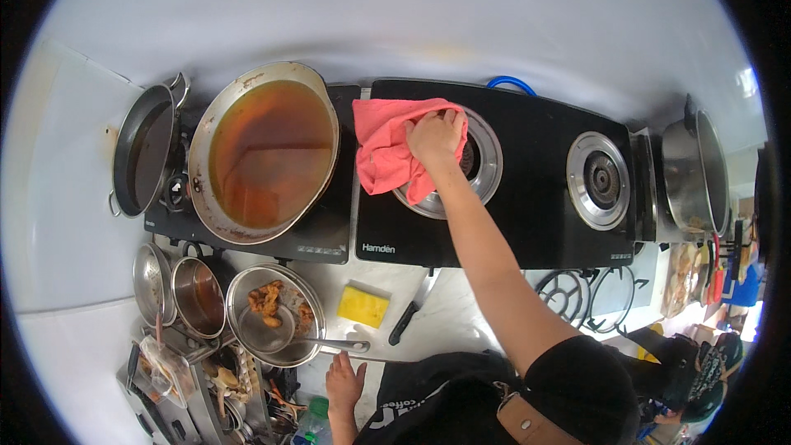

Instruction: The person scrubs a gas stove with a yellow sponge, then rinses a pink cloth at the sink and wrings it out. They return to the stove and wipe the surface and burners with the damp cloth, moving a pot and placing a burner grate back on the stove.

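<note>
Bearing on the right part of a crumpled pink cloth (381,148) with the right hand (434,138), over the far left side of the burner ring (492,152); pinched or merely pressed, hard to tell from above. Spread mostly leftward from that grip, past the ring's left rim, without a clear long axis. Nothing held in the open left hand (344,383), much farther off, near side of the ring.

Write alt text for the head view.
The right hand rests on a pink cloth partly covering a stove burner. The left hand is open by the counter; a pan of brown liquid stands left.
</note>
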The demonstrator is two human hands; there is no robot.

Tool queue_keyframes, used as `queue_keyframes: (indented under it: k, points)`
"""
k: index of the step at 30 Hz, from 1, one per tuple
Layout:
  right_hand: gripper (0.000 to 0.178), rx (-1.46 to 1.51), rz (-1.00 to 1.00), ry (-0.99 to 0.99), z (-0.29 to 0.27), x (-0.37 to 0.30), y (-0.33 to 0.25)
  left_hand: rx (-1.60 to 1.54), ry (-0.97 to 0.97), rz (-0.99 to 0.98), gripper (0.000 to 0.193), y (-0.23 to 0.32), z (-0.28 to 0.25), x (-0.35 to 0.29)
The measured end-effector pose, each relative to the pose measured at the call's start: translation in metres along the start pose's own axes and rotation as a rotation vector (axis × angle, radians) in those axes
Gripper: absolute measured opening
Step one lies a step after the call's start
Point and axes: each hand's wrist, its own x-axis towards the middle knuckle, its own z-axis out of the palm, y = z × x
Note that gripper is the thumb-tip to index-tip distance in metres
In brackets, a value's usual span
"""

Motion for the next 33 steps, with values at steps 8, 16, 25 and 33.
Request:
queue_keyframes:
  k: [8,16,25,33]
  points:
    - [0.059,0.403,-0.312,0.276,0.031,-0.109,-0.046,0.019,-0.013,0.037,0.059,0.010,-0.005,0.012]
    - [0.038,0.400,-0.348,0.284,0.019,-0.181,0.118,-0.098,-0.020,0.097,0.068,0.026,-0.019,0.026]
    - [0.025,0.352,-0.642,0.139,0.023,0.028,0.144,-0.055,-0.090,0.026,0.072,0.029,-0.015,0.018]
    - [0.031,0.550,-1.165,0.057,0.017,0.054,0.082,-0.059,-0.059,-0.030,0.066,0.029,-0.007,0.009]
